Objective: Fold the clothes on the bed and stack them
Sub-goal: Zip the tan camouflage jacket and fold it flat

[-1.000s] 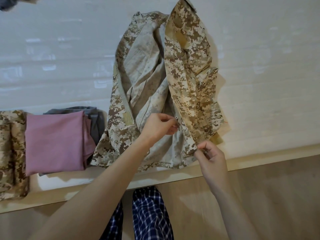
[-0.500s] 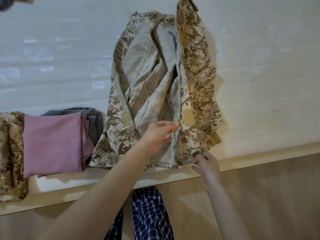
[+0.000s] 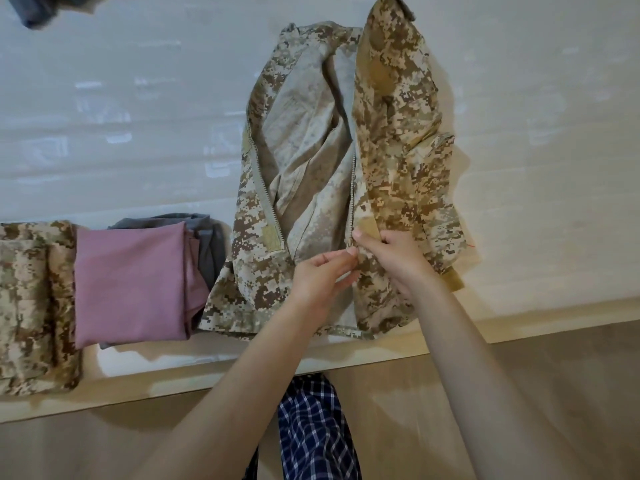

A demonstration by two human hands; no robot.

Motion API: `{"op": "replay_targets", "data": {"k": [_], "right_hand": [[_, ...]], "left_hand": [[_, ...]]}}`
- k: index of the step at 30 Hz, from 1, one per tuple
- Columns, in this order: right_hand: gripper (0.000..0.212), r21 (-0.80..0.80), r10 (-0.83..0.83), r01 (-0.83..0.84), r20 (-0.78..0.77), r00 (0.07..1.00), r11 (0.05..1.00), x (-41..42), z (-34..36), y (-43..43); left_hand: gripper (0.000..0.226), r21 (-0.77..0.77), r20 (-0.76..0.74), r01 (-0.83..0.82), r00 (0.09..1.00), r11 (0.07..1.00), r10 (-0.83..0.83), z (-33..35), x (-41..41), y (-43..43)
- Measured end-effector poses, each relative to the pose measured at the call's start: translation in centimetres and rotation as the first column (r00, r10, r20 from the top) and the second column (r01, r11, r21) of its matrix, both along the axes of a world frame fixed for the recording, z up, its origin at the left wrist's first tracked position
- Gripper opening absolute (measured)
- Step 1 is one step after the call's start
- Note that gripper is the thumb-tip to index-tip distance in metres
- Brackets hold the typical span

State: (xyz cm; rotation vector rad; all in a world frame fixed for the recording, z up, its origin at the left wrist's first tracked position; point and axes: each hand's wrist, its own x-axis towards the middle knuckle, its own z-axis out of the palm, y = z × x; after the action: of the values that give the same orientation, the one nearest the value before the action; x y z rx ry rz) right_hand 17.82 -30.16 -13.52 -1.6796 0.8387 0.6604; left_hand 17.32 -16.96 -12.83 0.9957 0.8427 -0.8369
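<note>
- Pinches zipper (image 3: pixel 353 188) base with left hand (image 3: pixel 322 282), fingertips nearly closed.
- Grips camouflage jacket (image 3: pixel 398 133) front edge with right hand (image 3: pixel 398 258), fingers curled, thumb just above left fingertips.
- Spreads open on bed (image 3: pixel 104 98) beyond fingers.

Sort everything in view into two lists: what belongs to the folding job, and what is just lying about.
Belongs to the job:
camouflage jacket, gripped near its zip by the left hand and right hand
pink garment, folded, on the grey garment
folded camouflage garment
bed

Just there:
checked trousers, worn by the person
dark cloth, top left, blurred
</note>
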Motion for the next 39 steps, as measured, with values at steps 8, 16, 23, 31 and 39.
{"op": "replay_targets", "data": {"k": [8,16,23,31,39], "right_hand": [[0.032,0.100,0.025,-0.019,-0.057,0.998,0.995,0.9,-2.0,2.6],[0.019,0.139,0.214,-0.212,0.000,0.977,0.967,2.6,-1.9,3.8],[0.042,0.067,0.410,-0.420,0.124,0.904,0.905,2.8,-1.6,4.2],[0.029,0.091,0.258,-0.277,0.177,0.950,0.957,0.8,-2.3,4.6],[0.041,-0.005,0.370,-0.383,0.273,0.888,0.924,0.8,-1.8,5.2]], "left_hand": [[0.009,0.147,-0.051,-0.143,0.987,0.979,0.152,-1.0,-1.5,2.4],[0.014,0.238,0.100,-0.060,0.994,0.969,0.037,-1.5,-1.2,4.4],[0.012,0.233,0.202,0.048,0.975,0.971,-0.096,-1.8,-0.9,6.0],[0.010,0.201,0.147,-0.035,0.989,0.979,0.005,-1.5,-0.8,6.4],[0.015,0.308,0.213,0.073,0.967,0.948,-0.143,-1.6,-0.6,6.5]]}}
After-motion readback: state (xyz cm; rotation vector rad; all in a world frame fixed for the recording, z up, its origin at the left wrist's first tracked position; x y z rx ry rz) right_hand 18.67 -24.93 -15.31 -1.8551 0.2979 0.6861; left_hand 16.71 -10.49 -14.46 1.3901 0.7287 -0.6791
